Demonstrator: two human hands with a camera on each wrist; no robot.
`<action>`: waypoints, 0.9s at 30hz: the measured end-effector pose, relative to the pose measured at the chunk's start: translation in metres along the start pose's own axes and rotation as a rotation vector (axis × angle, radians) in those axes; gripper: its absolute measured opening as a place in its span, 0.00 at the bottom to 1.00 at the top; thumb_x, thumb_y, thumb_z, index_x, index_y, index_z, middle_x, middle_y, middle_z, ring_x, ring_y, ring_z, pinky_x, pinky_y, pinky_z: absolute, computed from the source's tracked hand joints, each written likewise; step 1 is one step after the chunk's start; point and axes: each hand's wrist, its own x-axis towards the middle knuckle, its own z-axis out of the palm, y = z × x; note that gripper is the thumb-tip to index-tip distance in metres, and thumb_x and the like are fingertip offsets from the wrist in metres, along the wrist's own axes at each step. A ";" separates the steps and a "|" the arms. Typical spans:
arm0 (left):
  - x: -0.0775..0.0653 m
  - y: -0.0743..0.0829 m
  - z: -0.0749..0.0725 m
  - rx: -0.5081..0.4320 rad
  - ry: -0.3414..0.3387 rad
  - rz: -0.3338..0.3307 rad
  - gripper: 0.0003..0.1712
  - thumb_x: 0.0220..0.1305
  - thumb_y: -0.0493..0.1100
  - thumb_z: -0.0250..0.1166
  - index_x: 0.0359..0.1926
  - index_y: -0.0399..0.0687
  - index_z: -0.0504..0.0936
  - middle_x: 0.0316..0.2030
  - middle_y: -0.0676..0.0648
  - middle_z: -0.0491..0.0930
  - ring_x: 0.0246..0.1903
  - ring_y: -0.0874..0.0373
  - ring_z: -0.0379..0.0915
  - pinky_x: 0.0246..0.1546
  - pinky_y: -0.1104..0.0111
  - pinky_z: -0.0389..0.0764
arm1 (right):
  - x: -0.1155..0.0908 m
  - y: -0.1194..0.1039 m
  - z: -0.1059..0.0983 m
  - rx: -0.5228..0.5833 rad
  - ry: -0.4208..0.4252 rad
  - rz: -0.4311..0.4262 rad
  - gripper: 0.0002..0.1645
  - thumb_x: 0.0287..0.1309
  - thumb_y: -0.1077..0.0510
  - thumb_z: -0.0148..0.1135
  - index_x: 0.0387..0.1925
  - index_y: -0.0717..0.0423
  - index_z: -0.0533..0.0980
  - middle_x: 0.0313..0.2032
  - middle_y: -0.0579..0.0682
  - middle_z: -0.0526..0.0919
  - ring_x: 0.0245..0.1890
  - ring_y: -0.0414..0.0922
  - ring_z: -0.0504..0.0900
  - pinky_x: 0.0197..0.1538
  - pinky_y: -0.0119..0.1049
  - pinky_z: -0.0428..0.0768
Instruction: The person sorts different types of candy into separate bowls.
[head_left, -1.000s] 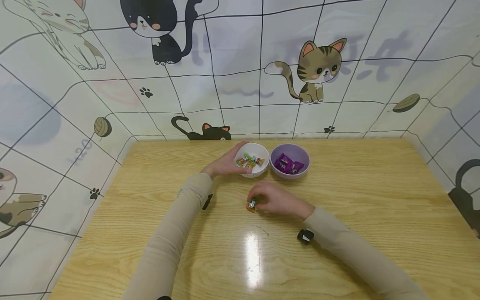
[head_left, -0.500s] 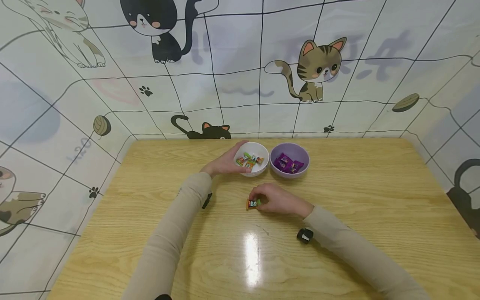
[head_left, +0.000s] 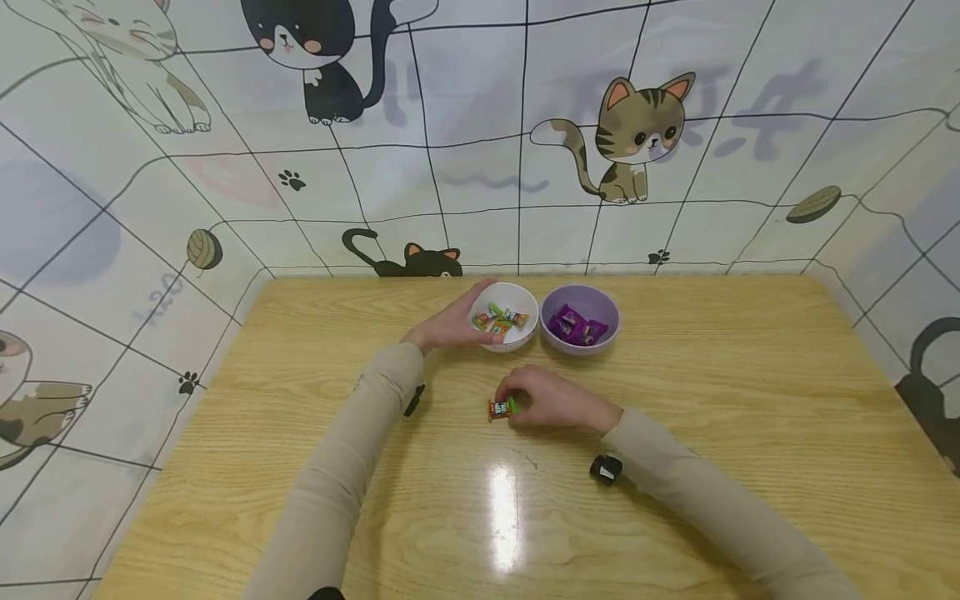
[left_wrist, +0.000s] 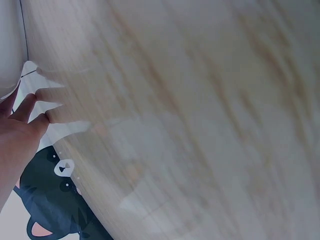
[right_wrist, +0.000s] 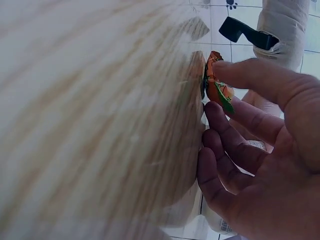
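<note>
A white bowl [head_left: 530,335] holds several candies [head_left: 516,317] in green and orange wrappers. My left hand [head_left: 453,325] grips this bowl from its left, thumb at the near side and fingers round the far side. In the left wrist view, the fingers [left_wrist: 26,107] reach the bowl's wall at the left edge. My right hand [head_left: 555,398] pinches one orange-and-green wrapped candy [head_left: 499,409] at the table surface, in front of the bowls. The right wrist view has the thumb and a finger on this candy [right_wrist: 214,82], the other fingers curved against the table.
A purple bowl [head_left: 610,333] with several purple-wrapped candies [head_left: 576,327] stands just right of the white one. Both sit near the back of the wooden table [head_left: 712,375]. A cat-printed backdrop [head_left: 480,192] rises behind and at both sides.
The candy at my right hand has turned from slanted to lying crosswise and shifted slightly left. My left hand and both bowls have stayed put.
</note>
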 end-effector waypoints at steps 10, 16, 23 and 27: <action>0.000 -0.001 0.000 0.000 -0.001 0.011 0.59 0.53 0.41 0.74 0.76 0.49 0.44 0.63 0.40 0.63 0.59 0.50 0.61 0.63 0.58 0.60 | 0.001 0.003 0.001 0.049 0.028 0.053 0.13 0.48 0.67 0.67 0.38 0.55 0.81 0.37 0.43 0.80 0.38 0.40 0.74 0.48 0.37 0.75; 0.001 -0.002 0.000 -0.003 0.000 0.016 0.59 0.53 0.41 0.74 0.76 0.49 0.44 0.63 0.41 0.63 0.59 0.50 0.61 0.63 0.59 0.60 | -0.004 0.001 -0.002 0.050 0.083 0.056 0.15 0.47 0.67 0.67 0.40 0.55 0.80 0.39 0.44 0.81 0.40 0.42 0.75 0.49 0.39 0.75; 0.002 -0.002 0.000 0.004 0.004 0.016 0.59 0.53 0.41 0.75 0.76 0.49 0.44 0.63 0.40 0.62 0.60 0.50 0.61 0.63 0.58 0.60 | -0.009 0.002 -0.008 0.083 0.134 0.074 0.15 0.47 0.67 0.69 0.40 0.56 0.81 0.38 0.42 0.82 0.39 0.41 0.77 0.46 0.37 0.77; 0.002 -0.003 0.000 0.004 0.005 0.017 0.60 0.53 0.40 0.75 0.76 0.49 0.44 0.64 0.40 0.62 0.60 0.50 0.61 0.63 0.58 0.60 | -0.012 0.001 -0.013 0.080 0.180 0.052 0.14 0.48 0.67 0.70 0.40 0.56 0.81 0.37 0.43 0.83 0.39 0.42 0.78 0.44 0.39 0.79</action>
